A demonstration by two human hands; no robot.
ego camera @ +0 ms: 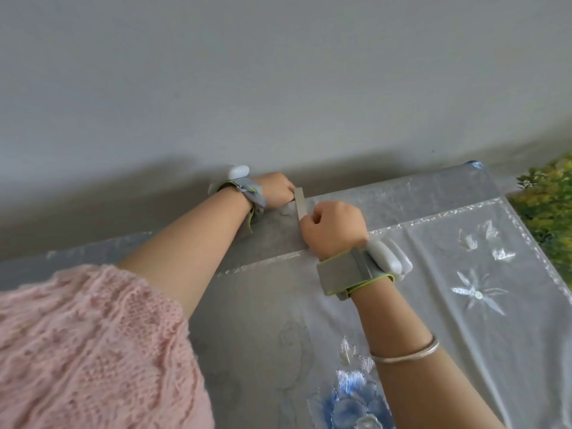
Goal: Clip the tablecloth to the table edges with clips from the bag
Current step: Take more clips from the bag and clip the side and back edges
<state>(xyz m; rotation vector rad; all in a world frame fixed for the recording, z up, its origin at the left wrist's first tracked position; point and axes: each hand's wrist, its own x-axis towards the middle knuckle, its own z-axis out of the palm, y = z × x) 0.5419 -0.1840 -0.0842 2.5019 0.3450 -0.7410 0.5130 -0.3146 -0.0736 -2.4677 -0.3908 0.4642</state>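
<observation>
A sheer silvery tablecloth (433,274) with embroidered blue and white flowers covers the table. A flat grey metal clip (299,202) lies across the cloth at the far table edge, by the wall. My left hand (277,190) curls over the far edge at the clip's far end, fingers hidden behind the edge. My right hand (332,227) is fisted and grips the clip's near end. Both wrists carry grey straps with white sensor units. The bag of clips is out of view.
A plain grey wall (278,88) rises directly behind the far table edge. A green and yellow leafy patch (548,199) shows past the table's right side. My pink knitted sleeve (86,351) fills the lower left.
</observation>
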